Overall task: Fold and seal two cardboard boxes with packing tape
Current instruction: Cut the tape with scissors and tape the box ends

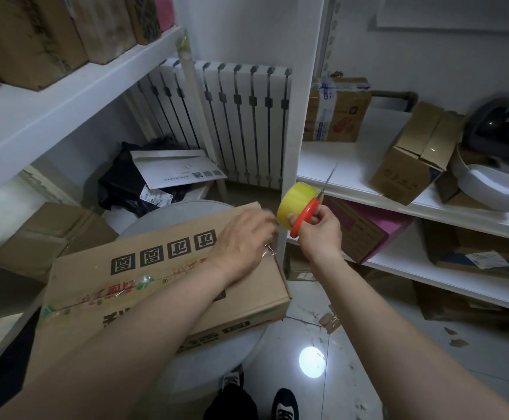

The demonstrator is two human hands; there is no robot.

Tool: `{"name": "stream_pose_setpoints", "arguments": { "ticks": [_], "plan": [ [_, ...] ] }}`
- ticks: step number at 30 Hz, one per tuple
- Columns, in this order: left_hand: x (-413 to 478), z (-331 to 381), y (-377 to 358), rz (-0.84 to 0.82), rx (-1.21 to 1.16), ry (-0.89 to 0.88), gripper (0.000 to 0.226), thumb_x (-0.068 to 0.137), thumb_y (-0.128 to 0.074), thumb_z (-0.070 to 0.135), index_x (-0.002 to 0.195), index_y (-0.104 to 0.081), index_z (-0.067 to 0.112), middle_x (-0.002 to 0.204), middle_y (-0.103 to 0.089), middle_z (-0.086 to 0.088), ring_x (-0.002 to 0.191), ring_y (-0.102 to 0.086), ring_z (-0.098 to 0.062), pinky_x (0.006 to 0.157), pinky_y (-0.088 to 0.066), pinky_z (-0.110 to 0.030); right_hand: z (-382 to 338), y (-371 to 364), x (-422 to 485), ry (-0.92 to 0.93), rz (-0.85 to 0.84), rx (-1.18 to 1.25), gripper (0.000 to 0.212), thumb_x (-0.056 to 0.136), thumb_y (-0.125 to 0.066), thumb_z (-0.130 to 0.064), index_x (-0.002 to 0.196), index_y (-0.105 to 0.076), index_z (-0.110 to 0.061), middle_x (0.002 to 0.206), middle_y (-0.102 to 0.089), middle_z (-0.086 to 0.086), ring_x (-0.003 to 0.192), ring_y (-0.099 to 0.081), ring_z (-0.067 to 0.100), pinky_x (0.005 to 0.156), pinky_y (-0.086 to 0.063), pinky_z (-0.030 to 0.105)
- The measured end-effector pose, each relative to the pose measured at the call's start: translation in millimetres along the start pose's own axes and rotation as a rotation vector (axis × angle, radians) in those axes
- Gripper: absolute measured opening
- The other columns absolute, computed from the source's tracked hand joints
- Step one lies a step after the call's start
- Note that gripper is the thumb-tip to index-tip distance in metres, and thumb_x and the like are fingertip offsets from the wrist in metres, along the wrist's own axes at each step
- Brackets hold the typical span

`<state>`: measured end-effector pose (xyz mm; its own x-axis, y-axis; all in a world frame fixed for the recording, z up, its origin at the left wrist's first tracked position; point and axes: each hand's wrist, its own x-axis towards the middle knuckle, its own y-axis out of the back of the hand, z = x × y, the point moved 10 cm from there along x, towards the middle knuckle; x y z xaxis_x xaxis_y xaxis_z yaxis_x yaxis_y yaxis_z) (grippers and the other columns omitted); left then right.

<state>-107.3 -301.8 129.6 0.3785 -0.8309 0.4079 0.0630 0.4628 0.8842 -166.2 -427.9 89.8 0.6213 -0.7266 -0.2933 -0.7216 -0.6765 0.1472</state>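
A closed brown cardboard box (pixel 144 286) with black printed characters lies on a round white table (pixel 210 371). Clear tape runs along its top seam. My left hand (pixel 244 241) rests on the box's far right top, fingers blurred at the edge. My right hand (pixel 318 227) is just right of the box, above the floor. It grips a yellow roll of packing tape (pixel 297 198) together with red-handled scissors (pixel 309 212), whose blades point up and to the right.
White shelves (pixel 398 204) on the right carry a small brown box (pixel 410 162) and other cartons. Another shelf (pixel 65 95) with boxes is upper left. A radiator (pixel 241 122) stands behind, with a black bag and white envelope (pixel 177 171) before it. My shoes show on the tiled floor.
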Motion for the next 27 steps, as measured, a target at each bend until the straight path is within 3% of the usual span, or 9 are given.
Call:
{"name": "stream_pose_setpoints", "arguments": {
  "ticks": [3, 7, 9, 16, 19, 21, 23, 25, 27],
  "plan": [
    [-22.7, 12.6, -34.8, -0.297, 0.095, -0.26, 0.036, 0.088, -0.044, 0.017, 0.108, -0.073, 0.012, 0.112, -0.07, -0.006, 0.108, -0.063, -0.028, 0.092, -0.052, -0.039, 11.3, 2.4, 3.8, -0.033, -0.016, -0.014, 0.027, 0.086, -0.073, -0.016, 0.11, -0.061, -0.017, 0.089, -0.063, -0.005, 0.085, -0.061, 0.011, 0.07, -0.047, 0.022],
    [-24.2, 8.0, -51.5, -0.482, 0.149, -0.196, 0.052, 0.097, -0.022, 0.027, 0.134, -0.058, 0.018, 0.138, -0.056, 0.0, 0.134, -0.043, -0.023, 0.11, -0.033, -0.035, 23.3, -3.3, 3.6, -0.075, -0.057, -0.01, 0.029, 0.086, -0.073, -0.015, 0.112, -0.06, -0.015, 0.092, -0.064, -0.002, 0.09, -0.062, 0.014, 0.079, -0.05, 0.029],
    [-22.0, 5.1, -58.5, -0.548, 0.131, -0.138, 0.045, 0.103, -0.024, 0.027, 0.137, -0.053, 0.02, 0.142, -0.049, 0.0, 0.137, -0.032, -0.021, 0.111, -0.019, -0.028, 24.4, -4.5, 3.3, -0.081, -0.065, -0.001, 0.03, 0.087, -0.072, -0.016, 0.113, -0.06, -0.016, 0.092, -0.064, -0.002, 0.087, -0.061, 0.011, 0.077, -0.049, 0.029],
    [-21.0, 0.6, -70.0, -0.632, 0.144, -0.094, 0.039, 0.104, -0.031, 0.022, 0.138, -0.05, 0.018, 0.14, -0.048, 0.0, 0.137, -0.027, -0.02, 0.115, -0.013, -0.029, 21.3, -8.9, 4.2, -0.08, -0.07, 0.013, 0.03, 0.087, -0.072, -0.015, 0.115, -0.059, -0.015, 0.093, -0.064, -0.002, 0.09, -0.061, 0.013, 0.077, -0.051, 0.028],
    [-21.9, -3.1, -55.6, -0.523, 0.045, -0.049, 0.041, 0.101, -0.035, 0.02, 0.137, -0.053, 0.015, 0.144, -0.048, -0.005, 0.138, -0.034, -0.024, 0.118, -0.02, -0.039, 16.9, -8.9, 3.8, -0.072, -0.061, 0.046, 0.032, 0.087, -0.072, -0.015, 0.116, -0.06, -0.012, 0.094, -0.065, 0.001, 0.094, -0.063, 0.017, 0.083, -0.052, 0.032],
    [-19.9, -14.4, -28.4, -0.288, -0.037, 0.029, 0.036, 0.093, -0.039, 0.018, 0.116, -0.066, 0.01, 0.125, -0.061, -0.01, 0.122, -0.051, -0.029, 0.106, -0.041, -0.046, 13.9, -10.9, 2.6, -0.078, -0.062, 0.063, 0.033, 0.087, -0.072, -0.016, 0.117, -0.059, -0.012, 0.098, -0.066, 0.003, 0.097, -0.063, 0.019, 0.087, -0.053, 0.035],
    [-23.1, -38.4, 1.9, -0.08, -0.092, 0.207, 0.034, 0.084, -0.038, 0.013, 0.105, -0.065, 0.009, 0.11, -0.063, -0.01, 0.107, -0.055, -0.028, 0.093, -0.049, -0.046, 9.5, -15.8, -0.4, -0.089, -0.087, 0.093, 0.033, 0.087, -0.072, -0.017, 0.117, -0.06, -0.012, 0.099, -0.065, 0.003, 0.097, -0.062, 0.019, 0.086, -0.053, 0.035],
    [-28.4, -59.7, 19.1, -0.026, -0.153, 0.411, 0.034, 0.086, -0.044, 0.011, 0.116, -0.058, 0.012, 0.116, -0.058, -0.006, 0.107, -0.054, -0.023, 0.093, -0.047, -0.044, 2.7, -24.5, -5.2, -0.096, -0.13, 0.119, 0.032, 0.087, -0.072, -0.016, 0.116, -0.06, -0.01, 0.095, -0.063, 0.001, 0.09, -0.061, 0.016, 0.076, -0.052, 0.029],
    [-30.3, -65.6, 26.3, -0.049, -0.236, 0.491, 0.046, 0.088, -0.06, 0.022, 0.133, -0.049, 0.021, 0.127, -0.052, 0.0, 0.114, -0.052, -0.015, 0.097, -0.045, -0.036, -4.3, -36.2, -11.5, -0.102, -0.176, 0.138, 0.026, 0.088, -0.071, -0.016, 0.111, -0.061, -0.01, 0.093, -0.063, 0.002, 0.084, -0.059, 0.014, 0.066, -0.047, 0.024]
  ]
}}
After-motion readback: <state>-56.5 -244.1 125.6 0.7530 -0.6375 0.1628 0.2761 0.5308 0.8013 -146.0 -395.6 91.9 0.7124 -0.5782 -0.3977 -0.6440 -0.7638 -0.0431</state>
